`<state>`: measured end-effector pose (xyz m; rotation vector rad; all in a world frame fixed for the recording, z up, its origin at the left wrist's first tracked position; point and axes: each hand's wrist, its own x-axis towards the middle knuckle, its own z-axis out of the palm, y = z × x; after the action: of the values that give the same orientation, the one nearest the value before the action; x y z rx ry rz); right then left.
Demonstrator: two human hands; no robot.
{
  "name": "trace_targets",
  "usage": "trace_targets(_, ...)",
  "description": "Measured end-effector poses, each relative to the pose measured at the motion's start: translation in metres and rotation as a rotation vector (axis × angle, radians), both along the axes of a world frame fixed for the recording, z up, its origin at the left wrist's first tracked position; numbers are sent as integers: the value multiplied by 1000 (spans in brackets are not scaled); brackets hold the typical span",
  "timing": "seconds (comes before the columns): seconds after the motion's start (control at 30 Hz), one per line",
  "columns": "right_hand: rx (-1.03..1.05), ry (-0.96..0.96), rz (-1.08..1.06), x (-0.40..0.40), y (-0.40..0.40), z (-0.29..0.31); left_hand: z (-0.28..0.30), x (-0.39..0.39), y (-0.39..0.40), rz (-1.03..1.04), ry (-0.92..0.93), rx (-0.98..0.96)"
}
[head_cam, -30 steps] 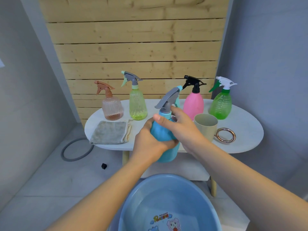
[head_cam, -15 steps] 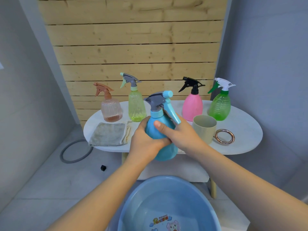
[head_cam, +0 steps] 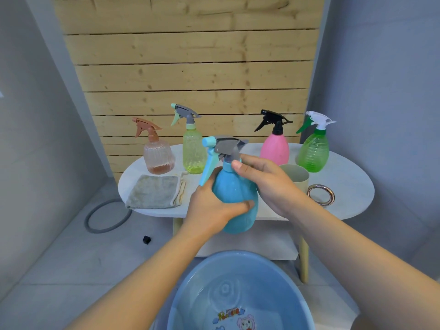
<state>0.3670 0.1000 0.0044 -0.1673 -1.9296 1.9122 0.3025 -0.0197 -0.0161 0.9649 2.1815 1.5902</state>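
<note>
The right hand's fingertips (head_cam: 238,166) curl in a pinch round the collar of the spray head (head_cam: 228,145), thumb on the near side and the other fingers wrapped behind the neck. The left hand's fingers (head_cam: 240,206) close firmly round the belly of the blue spray bottle (head_cam: 234,191), the thumb lying across its near face. The right hand (head_cam: 269,184) comes in from the right, the left hand (head_cam: 209,208) from the near left, and together they hold the bottle upright in the air, just off the near edge of the table (head_cam: 345,186) and above the far rim of the basin (head_cam: 202,282).

The light blue trigger (head_cam: 209,163) now hangs down to the left; half a second ago it pointed down to the right, so the head has swung round about half a turn while the body has stayed put. That reads as the head being twisted on its thread, most likely unscrewed so the bottle can be filled or emptied over the basin. It still sits on the neck, so more turns seem needed.

Farther off on the table stand four other spray bottles, a cup (head_cam: 295,177), a metal ring (head_cam: 320,194) and a folded cloth (head_cam: 153,191).
</note>
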Motion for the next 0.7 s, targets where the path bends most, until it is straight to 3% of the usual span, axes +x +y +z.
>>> trace_targets(0.2,70,14,-174,-3,-4,-1,-3,-4,-2,-51,-33,2)
trace_targets(0.37,10,-82,118,9,5,3,-3,-10,-10,-253,-84,-75)
trace_targets(0.5,79,-69,-114,3,0,-5,-9,-10,-4,-178,-35,-90)
trace_targets(0.7,109,-19,-283,-14,-10,-5,-11,-14,5,-5,35,-19)
